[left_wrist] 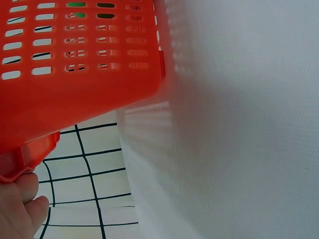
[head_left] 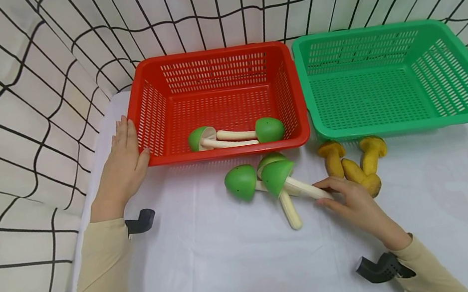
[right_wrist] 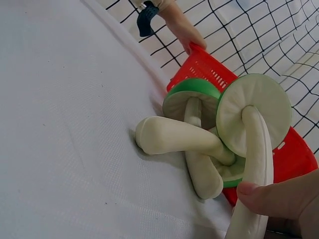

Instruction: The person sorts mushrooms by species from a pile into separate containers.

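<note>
My right hand [head_left: 353, 201] pinches the pale stem of a green-capped toy mushroom [head_left: 277, 177] between thumb and fingers. In the right wrist view that mushroom [right_wrist: 256, 134] shows its pale underside, tilted over the others. Beneath it on the cloth lie two more green mushrooms [head_left: 240, 183], their stems crossing. My left hand [head_left: 119, 168] rests on the left rim of the red basket [head_left: 226, 152], fingers along the edge. Inside that basket are two green mushrooms [head_left: 270, 129] with their stems side by side.
A green basket [head_left: 412, 125] stands against the red one on the right. Several yellow-brown mushrooms [head_left: 369, 156] lie before it, close to my right hand. Black wire mesh [head_left: 219, 16] over white cloth borders the table [head_left: 235, 277] at the back and sides.
</note>
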